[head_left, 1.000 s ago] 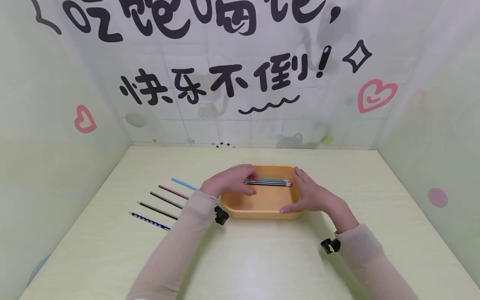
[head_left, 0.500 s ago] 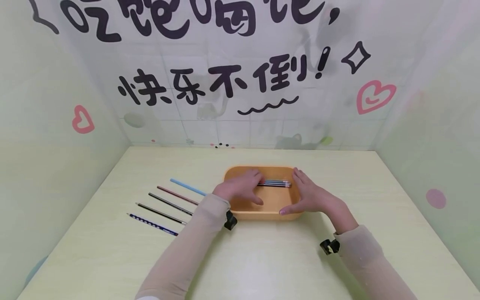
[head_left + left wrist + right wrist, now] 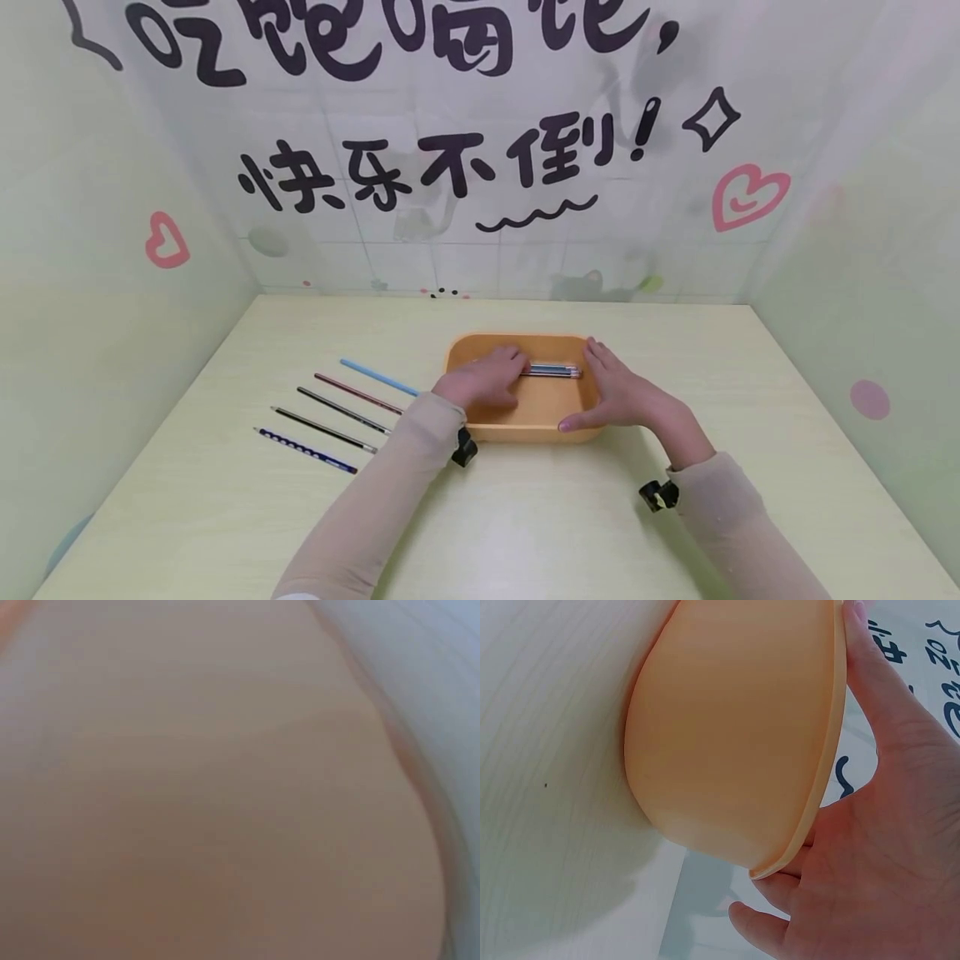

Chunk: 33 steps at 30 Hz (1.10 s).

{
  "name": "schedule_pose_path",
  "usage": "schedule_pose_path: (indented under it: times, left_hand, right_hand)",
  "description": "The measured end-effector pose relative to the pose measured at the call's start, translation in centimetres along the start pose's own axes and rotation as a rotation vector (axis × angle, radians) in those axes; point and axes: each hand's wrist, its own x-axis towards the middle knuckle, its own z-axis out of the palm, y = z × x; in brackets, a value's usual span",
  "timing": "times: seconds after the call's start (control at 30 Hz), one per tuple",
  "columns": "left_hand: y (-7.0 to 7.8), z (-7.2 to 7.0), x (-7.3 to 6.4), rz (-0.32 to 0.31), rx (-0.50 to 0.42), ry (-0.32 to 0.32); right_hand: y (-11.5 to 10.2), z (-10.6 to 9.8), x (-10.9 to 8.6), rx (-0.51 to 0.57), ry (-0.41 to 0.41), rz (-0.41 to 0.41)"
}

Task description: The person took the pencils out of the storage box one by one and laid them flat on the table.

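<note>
An orange rectangular tray (image 3: 543, 408) stands at mid-table. Several pencils (image 3: 553, 371) lie together inside it along the far wall, pink-tipped ends to the right. My left hand (image 3: 487, 382) reaches down into the tray, fingers bent over the left part of these pencils. Its thumb lies nearer the front wall, and the fingertips are hidden. At the tray's right end my right hand (image 3: 626, 387) spans the rim, thumb at the front and fingers at the far corner. In the right wrist view, that hand (image 3: 885, 825) holds the tray's rim from both sides.
Left of the tray several pencils lie spaced in a slanted row: a light blue one (image 3: 378, 377), a dark red one (image 3: 356, 392), dark ones and a blue patterned one (image 3: 303, 450). Printed walls enclose the table (image 3: 525, 517). A blurred beige surface fills the left wrist view.
My left hand has moved right and down, from the pencils' left side to over them, its thumb drawing in toward the fingers. The right hand and tray stay put.
</note>
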Motion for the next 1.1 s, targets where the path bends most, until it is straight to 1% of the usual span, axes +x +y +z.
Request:
schedule_pose_path:
  times: [0.17,0.4,0.53,0.7,0.8,0.97,1.1]
  left_hand:
    - [0.09,-0.03,0.04,-0.008,0.001,0.003]
    - [0.20,0.12,0.06,-0.012,0.009,0.025]
    - [0.34,0.24,-0.15,-0.027,0.003,0.033]
    - [0.37,0.21,-0.23,-0.019,-0.022,0.043]
    - [0.28,0.17,-0.19,0.003,-0.027,0.029]
    - [0.17,-0.02,-0.26,0.041,-0.028,-0.012]
    - [0.08,-0.11,-0.43,0.044,-0.030,-0.037]
  right_hand:
    - [0.16,0.09,0.04,0.000,0.001,-0.001]
    - [0.28,0.27,0.09,0.009,0.000,0.004]
    - [0.26,0.34,0.07,0.008,0.000,0.002]
    - [0.18,0.30,0.01,0.008,0.001,-0.006]
    - [0.15,0.25,-0.04,0.013,-0.001,-0.009]
    - [0.14,0.18,-0.09,0.011,-0.001,-0.012]
    - [0.18,0.18,-0.06,0.007,0.002,-0.015]
